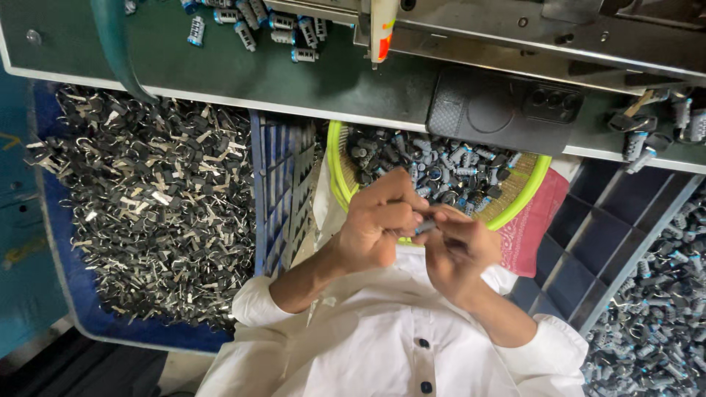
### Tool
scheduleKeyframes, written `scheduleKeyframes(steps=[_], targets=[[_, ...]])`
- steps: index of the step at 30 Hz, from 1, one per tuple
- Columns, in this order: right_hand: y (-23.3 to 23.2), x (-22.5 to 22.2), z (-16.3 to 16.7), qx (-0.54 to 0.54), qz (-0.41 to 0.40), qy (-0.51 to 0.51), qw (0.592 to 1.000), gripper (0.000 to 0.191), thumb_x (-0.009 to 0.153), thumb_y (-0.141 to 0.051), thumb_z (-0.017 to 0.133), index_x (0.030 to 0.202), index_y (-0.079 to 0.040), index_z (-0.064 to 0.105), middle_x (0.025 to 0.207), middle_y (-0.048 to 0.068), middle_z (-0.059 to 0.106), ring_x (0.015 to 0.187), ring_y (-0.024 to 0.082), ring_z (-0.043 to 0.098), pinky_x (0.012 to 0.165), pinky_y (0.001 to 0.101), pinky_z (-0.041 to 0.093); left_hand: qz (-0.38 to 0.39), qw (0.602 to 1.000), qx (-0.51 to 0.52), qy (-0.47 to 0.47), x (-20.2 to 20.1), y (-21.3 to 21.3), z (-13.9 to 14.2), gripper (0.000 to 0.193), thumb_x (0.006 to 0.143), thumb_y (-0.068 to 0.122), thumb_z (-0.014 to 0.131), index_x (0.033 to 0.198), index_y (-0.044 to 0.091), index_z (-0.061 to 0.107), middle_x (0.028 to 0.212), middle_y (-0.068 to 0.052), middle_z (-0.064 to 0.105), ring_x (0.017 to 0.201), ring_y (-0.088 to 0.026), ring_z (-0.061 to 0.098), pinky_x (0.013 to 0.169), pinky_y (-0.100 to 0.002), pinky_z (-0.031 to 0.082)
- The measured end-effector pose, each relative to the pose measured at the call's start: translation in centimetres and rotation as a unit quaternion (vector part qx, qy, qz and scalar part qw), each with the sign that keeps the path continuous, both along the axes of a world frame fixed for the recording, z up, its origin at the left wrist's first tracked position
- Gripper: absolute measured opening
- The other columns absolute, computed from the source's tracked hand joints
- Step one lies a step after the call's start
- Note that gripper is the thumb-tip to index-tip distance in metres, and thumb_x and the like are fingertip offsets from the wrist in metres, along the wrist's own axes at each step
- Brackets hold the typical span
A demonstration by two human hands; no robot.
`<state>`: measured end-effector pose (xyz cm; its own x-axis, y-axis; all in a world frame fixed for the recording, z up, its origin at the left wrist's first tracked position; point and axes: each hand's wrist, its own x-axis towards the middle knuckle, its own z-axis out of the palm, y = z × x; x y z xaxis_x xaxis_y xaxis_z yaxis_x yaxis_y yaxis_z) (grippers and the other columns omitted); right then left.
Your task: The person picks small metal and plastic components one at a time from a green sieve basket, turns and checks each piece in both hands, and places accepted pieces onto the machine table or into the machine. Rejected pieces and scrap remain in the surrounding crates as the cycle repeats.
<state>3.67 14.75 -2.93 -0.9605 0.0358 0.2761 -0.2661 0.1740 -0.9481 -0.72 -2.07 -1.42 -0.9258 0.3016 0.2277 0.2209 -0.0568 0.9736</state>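
Your left hand [375,220] and right hand [460,246] meet just above your white shirt [397,338], fingertips pinched together on one small grey cylindrical part [425,224] held between them. Just beyond your knuckles sits a yellow-green rimmed basket [334,165] heaped with the same small parts, its near rim partly hidden behind your hands. A red cloth [533,228] lies under the basket's right side. To your left, a blue crate [276,184] filled with black and silver clips [147,206] hems in that forearm closely. To your right, a dark divided tray [588,242] and a heap of grey parts [654,316] crowd the elbow. The green bench edge [220,99] runs across ahead, with a black phone [504,110] resting on it. Open room remains only over your lap, between the crate and the tray.
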Motion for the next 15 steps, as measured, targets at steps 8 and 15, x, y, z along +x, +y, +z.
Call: scheduleKeyframes(steps=[8,15], targets=[[8.6,-10.5,1.8,0.010,-0.030,0.103,0.994,0.026,0.104,0.013,0.060,0.112,-0.002,0.041,0.106,0.019,0.067,0.093,0.028,0.071,0.081,0.0339,0.060,0.088,0.966,0.117,-0.213,-0.3,-0.1,-2.3,0.030,0.079,-0.004,0.073,0.105,0.006,0.063,0.097,-0.006,0.064,0.085,-0.012,0.062,0.074,-0.029,0.052],[11.1,-18.5,1.5,0.323,-0.121,0.152,0.926,0.026,0.093,0.000,0.067,0.115,-0.006,0.053,0.121,0.021,0.057,0.118,0.037,0.046,0.101,0.0492,0.036,0.044,0.938,-0.335,0.080,-1.2,2.1,-3.8,0.010,0.085,0.008,0.073,0.094,0.008,0.069,0.093,-0.011,0.066,0.093,-0.033,0.064,0.080,-0.043,0.053]])
